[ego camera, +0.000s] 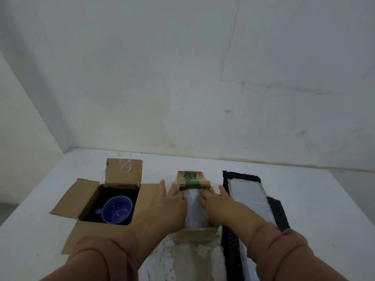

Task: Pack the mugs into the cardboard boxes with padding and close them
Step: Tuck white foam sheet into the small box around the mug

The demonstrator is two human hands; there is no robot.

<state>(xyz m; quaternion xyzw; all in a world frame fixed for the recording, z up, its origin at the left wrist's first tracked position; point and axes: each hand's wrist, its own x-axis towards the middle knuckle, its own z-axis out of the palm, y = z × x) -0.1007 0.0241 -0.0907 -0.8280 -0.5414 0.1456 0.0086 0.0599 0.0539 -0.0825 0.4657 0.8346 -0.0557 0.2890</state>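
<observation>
A blue mug [116,209] lies in the open cardboard box [87,199] on the left, over black padding, with all flaps spread. A smaller cardboard box [193,180] with a green band stands in the middle, its far flap up. A wad of clear bubble wrap [192,209] fills its opening. My left hand [170,201] presses flat on the wrap's left side and my right hand [215,201] presses on its right side, fingers spread. Whether a mug is under the wrap is hidden.
The boxes stand on a white table [304,199] against a white wall. To the right lies a strip of black padding [278,211] with a sheet of clear bubble wrap [249,197] on it. More bubble wrap [182,258] lies at the near edge.
</observation>
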